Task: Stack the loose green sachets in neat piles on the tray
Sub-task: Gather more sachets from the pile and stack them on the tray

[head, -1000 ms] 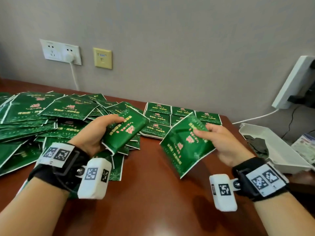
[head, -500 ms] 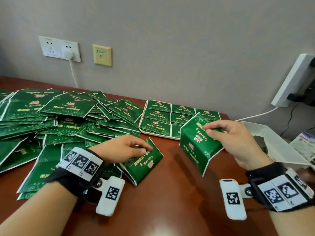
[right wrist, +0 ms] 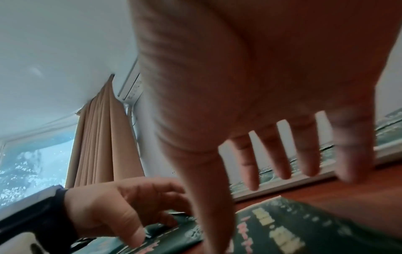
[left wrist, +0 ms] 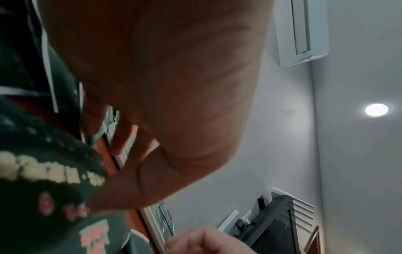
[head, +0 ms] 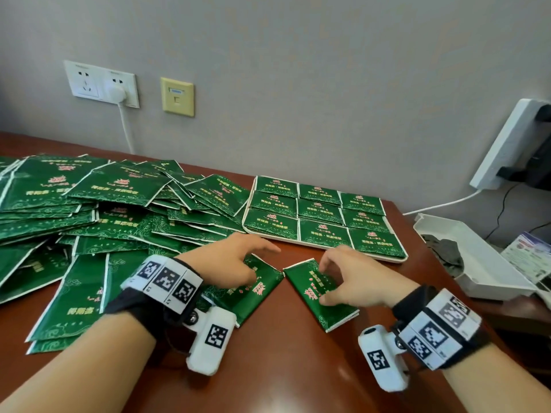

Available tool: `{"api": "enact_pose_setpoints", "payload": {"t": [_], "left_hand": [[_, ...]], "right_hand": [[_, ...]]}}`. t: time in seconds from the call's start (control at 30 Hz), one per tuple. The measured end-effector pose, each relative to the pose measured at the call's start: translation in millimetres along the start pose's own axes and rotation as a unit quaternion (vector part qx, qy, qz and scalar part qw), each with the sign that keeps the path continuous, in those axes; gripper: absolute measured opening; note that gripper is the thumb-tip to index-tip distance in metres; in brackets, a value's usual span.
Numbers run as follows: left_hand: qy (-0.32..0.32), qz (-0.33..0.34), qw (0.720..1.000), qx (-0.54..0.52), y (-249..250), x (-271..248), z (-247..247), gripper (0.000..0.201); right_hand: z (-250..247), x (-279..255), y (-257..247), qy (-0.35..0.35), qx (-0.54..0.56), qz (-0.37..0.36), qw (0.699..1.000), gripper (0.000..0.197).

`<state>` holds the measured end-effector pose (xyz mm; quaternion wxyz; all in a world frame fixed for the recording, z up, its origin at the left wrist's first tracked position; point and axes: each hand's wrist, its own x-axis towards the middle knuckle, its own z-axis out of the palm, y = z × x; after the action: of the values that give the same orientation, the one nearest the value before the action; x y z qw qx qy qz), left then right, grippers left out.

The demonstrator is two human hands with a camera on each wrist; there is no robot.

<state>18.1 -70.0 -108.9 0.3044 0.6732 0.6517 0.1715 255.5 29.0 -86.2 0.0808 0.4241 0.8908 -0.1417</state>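
Both hands rest spread-fingered, each grip loose, the left hand (head: 229,260) and right hand (head: 354,278) each over 1 green sachet (head: 320,296) on the table (head: 283,368).

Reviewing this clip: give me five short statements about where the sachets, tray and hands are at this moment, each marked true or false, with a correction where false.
1. The flat white tray holds green foil sachets laid in a three-by-three grid. True.
2. The right hand lifts a green sachet high above the wooden table. False: its small sachet bundle lies on the table under the fingers.
3. The left hand rests on a second sachet bundle on the table. True.
4. The two bundles lie on the tray. False: both lie in front of it.
5. The loose sachet heap lies left of the tray. True.
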Motion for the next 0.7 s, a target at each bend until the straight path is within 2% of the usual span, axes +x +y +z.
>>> {"api": "enact_pose_setpoints", "payload": {"t": [0.07,0.17,0.23,0.33,0.43,0.53,0.63,0.7], "left_hand": [[-0.038,-0.027,0.999,-0.004,2.9,2.7,1.8,0.075],[-0.030,-0.032,0.998,0.052,-0.6,7.1,4.1,0.076],[-0.022,-0.027,0.994,0.106,-2.6,8.3,6.2,0.069],[-0.018,-0.041,0.991,0.128,-3.9,9.0,8.5,0.051],[-0.016,-0.048,0.988,0.144,-5.4,7.8,10.4,0.040],[-0.018,-0.040,0.990,0.133,-5.4,6.8,12.3,0.037],[0.028,-0.032,0.999,0.020,-5.1,5.4,11.3,0.030],[0.076,-0.027,0.994,-0.079,-6.7,6.3,10.4,0.027]], "right_hand": [[-5.0,3.5,-4.1,-0.016,-0.009,-0.038,0.999,0.068],[-8.9,13.4,-8.1,-0.066,-0.028,-0.076,0.995,0.088],[-8.5,22.0,-6.7,-0.088,-0.034,-0.085,0.992,0.097],[-10.2,29.7,-0.8,-0.125,-0.063,-0.056,0.989,0.104],[-9.2,29.6,6.2,-0.146,-0.070,-0.033,0.986,0.081],[-7.2,25.7,17.5,-0.123,-0.015,-0.037,0.992,0.059],[-11.3,23.1,29.8,-0.062,0.076,-0.055,0.994,0.040],[-14.2,24.1,37.1,-0.022,0.180,-0.058,0.982,0.031]]}}
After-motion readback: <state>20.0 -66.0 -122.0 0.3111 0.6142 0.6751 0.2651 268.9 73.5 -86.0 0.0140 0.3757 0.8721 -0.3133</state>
